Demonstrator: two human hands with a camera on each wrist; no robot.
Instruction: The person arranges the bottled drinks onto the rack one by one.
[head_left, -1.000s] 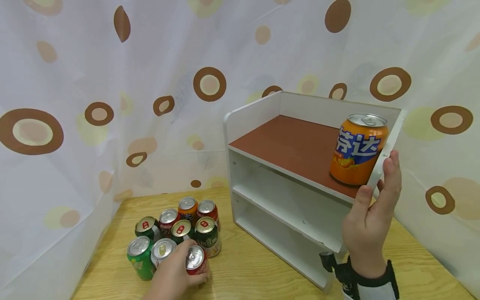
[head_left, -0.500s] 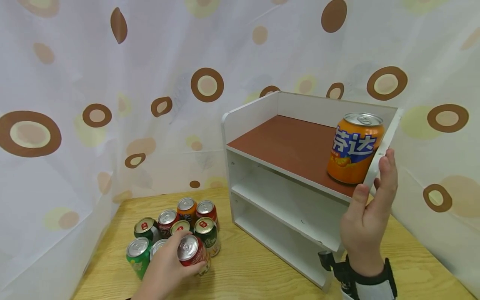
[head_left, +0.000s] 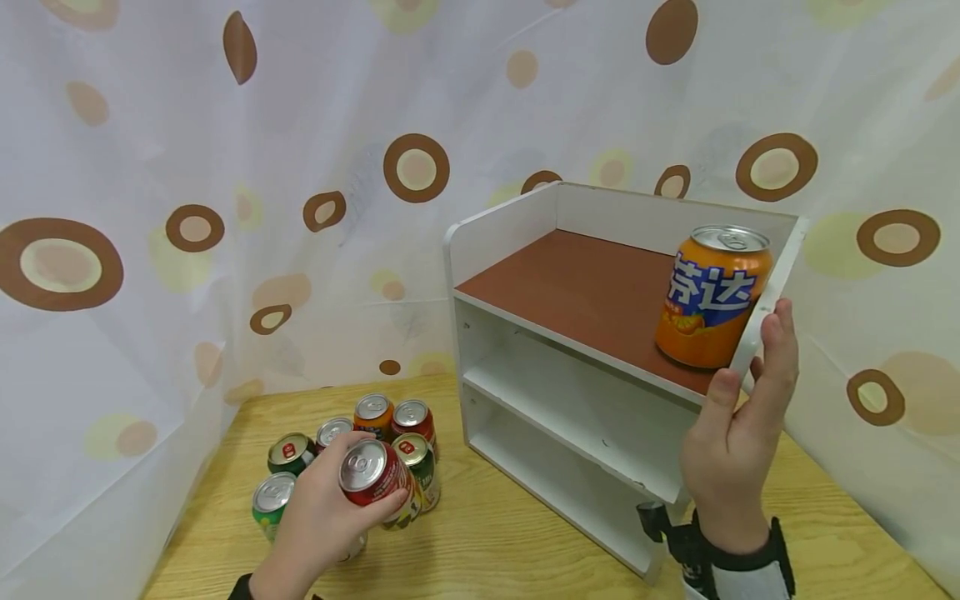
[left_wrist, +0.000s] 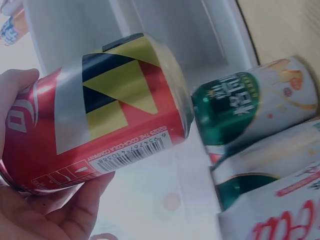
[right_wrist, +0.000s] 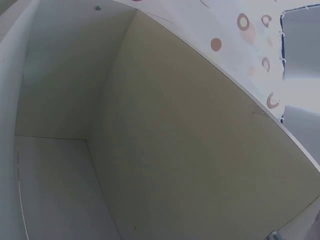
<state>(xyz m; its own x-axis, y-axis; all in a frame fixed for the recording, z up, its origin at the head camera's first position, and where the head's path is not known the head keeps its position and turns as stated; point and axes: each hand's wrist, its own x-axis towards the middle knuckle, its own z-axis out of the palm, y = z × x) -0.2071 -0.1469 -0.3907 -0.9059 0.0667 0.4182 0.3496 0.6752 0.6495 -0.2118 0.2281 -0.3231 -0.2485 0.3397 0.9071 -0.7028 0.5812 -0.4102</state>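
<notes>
My left hand (head_left: 318, 504) grips a red cola can (head_left: 382, 479), lifted and tilted above the group of cans. In the left wrist view the can (left_wrist: 100, 115) shows a yellow and black pattern and a barcode, with fingers and thumb round its top end. My right hand (head_left: 738, 458) rests against the front edge of the white shelf unit's (head_left: 577, 279) right side panel, its fingers extended. Just beside it, on the brown top, stands an orange soda can (head_left: 708, 304). The right wrist view shows the inside of a shelf compartment (right_wrist: 200, 135); no hand appears there.
Several cans stand grouped on the wooden table (head_left: 480, 542): a green can (head_left: 272, 504), a dark can with a gold lid (head_left: 291, 452), a green-and-white can (head_left: 420, 471), an orange can (head_left: 375, 414) and a red can (head_left: 415, 419). A patterned curtain (head_left: 360, 75) hangs behind.
My left hand has raised the red cola can from the front of the group, moving up and slightly left and tilting it. The right hand keeps its place on the shelf unit.
</notes>
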